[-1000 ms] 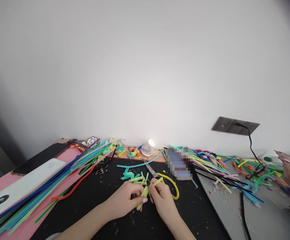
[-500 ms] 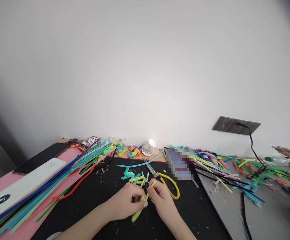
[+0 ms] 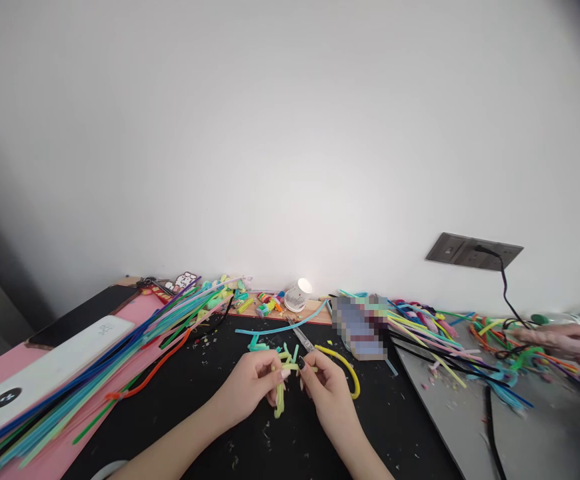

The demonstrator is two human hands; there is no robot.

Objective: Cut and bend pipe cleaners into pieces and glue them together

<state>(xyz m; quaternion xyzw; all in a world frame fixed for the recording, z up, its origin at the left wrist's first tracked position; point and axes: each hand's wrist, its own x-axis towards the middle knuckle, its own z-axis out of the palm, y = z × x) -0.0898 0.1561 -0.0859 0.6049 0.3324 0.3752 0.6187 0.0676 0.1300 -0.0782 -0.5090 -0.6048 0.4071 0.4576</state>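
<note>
Between my hands a pale yellow-green pipe cleaner [image 3: 291,366] stretches roughly level above the black mat [image 3: 250,453]. My left hand [image 3: 259,379] is closed on its left part, and more yellow-green pipe cleaner [image 3: 279,403] hangs below those fingers. My right hand [image 3: 324,383] pinches the other end between thumb and fingertips. Just beyond the hands lie short teal pieces [image 3: 257,343] and scissors [image 3: 301,337], whose handles are hidden behind my right hand. A thick yellow pipe cleaner [image 3: 353,373] curves round to the right of that hand.
Long pipe cleaners [image 3: 120,353] lie in a bundle at left, across a white box [image 3: 50,373]. A paper cup [image 3: 298,295] leans near the wall, with a blurred-out device [image 3: 360,330] to its right. Another person's hand [image 3: 565,341] is over the tangled pipe cleaners at far right.
The strip between my hands has turned from steep to nearly level. My left hand has risen slightly, and the hanging yellow-green part is more upright. The other person's hand has moved left.
</note>
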